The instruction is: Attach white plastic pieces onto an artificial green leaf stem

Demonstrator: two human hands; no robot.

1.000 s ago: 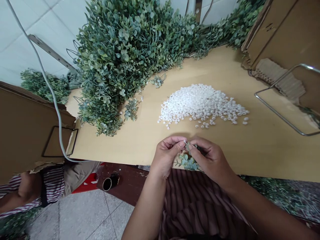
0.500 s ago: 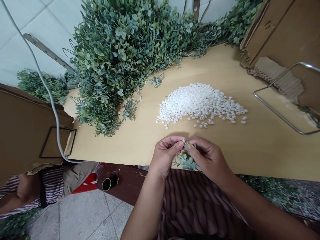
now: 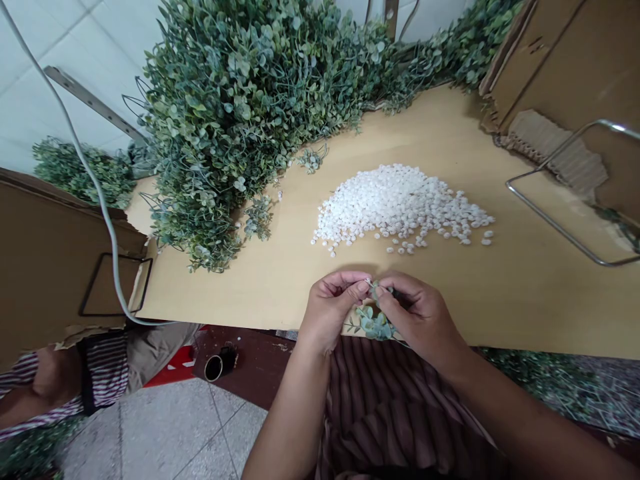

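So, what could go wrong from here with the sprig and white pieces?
The small white bit in the left hand could slip, being tiny. The leafy sprig might bend where the right hand pinches it. A bump could scatter the white pieces, which lie loose on the table.

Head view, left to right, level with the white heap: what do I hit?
Brown cardboard box → big leafy pile → small loose sprig → heap of small white pieces → silver wire handle.
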